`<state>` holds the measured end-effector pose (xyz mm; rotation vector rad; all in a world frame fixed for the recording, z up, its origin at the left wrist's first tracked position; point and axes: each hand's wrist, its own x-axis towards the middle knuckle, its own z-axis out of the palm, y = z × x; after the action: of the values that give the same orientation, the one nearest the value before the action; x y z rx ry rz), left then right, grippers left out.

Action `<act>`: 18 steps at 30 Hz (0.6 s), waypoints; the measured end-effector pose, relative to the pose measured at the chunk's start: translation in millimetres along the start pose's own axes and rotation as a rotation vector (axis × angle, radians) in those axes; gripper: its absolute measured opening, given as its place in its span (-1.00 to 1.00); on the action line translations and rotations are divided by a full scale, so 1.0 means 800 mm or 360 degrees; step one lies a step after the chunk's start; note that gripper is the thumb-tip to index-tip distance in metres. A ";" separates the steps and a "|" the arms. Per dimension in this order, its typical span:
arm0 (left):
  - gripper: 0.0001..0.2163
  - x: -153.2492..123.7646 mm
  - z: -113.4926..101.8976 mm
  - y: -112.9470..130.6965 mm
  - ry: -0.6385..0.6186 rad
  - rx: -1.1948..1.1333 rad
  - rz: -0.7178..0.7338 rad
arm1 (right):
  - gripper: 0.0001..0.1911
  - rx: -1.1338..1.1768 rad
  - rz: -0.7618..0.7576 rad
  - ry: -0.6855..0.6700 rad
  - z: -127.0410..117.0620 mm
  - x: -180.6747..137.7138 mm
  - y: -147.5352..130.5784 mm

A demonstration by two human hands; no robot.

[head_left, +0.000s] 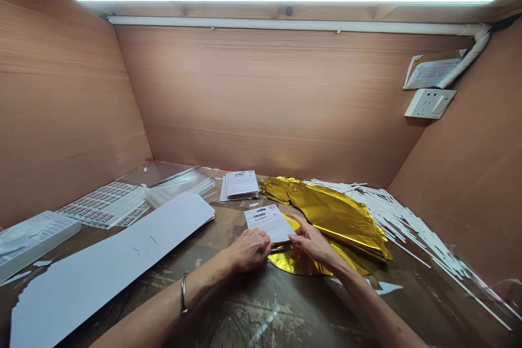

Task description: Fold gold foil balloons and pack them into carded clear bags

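A white printed card with a hang hole lies in front of me, its printed side up and its top tilted away. My left hand is closed at the card's lower left edge, fingers curled over it. At the right edge, my right hand pinches the card with its thumb; its other fingers are partly hidden. Shiny gold foil balloons, flat and stacked, spread beside and under the right hand. Some gold foil also shows behind the card and below it.
A small stack of similar cards sits at the back. White sticks lie in a loose pile on the right. To the left are a long white paper stack, clear plastic bags, sticker sheets and a white box.
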<state>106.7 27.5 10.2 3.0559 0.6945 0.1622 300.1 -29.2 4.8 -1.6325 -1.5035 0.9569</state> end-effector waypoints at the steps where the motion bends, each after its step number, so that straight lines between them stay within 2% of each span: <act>1: -0.68 -0.001 -0.002 -0.001 0.0001 -0.0035 0.0014 | -0.53 0.0182 0.0108 -0.0039 -0.003 -0.006 -0.001; 4: -0.67 -0.003 -0.005 -0.004 0.0007 -0.0104 0.0051 | -0.71 0.0403 0.0256 0.0040 -0.004 -0.015 0.002; 9: -0.67 -0.007 -0.008 -0.002 -0.0015 -0.0109 0.0066 | -0.87 0.0306 0.0142 0.0371 0.014 -0.013 0.013; 11: -0.65 -0.006 -0.012 -0.001 -0.0046 -0.0118 0.0022 | -0.92 0.0300 0.0127 0.0414 0.019 -0.014 0.015; 13: -0.60 0.000 -0.015 0.002 -0.0045 -0.0150 -0.0112 | -0.91 0.0317 0.0157 0.0336 0.021 -0.020 0.012; 15: -0.57 0.013 -0.013 0.004 0.0047 -0.0199 -0.0273 | -0.87 0.0321 0.0185 0.0192 0.020 -0.026 0.008; 18: -0.57 0.036 0.005 0.006 0.0209 -0.0212 -0.0395 | -0.82 0.0289 0.0179 0.0024 0.015 -0.035 0.003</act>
<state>134.5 35.7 9.4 2.8220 1.0173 0.3913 289.1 -57.1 -1.6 -1.6021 -1.2856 1.1068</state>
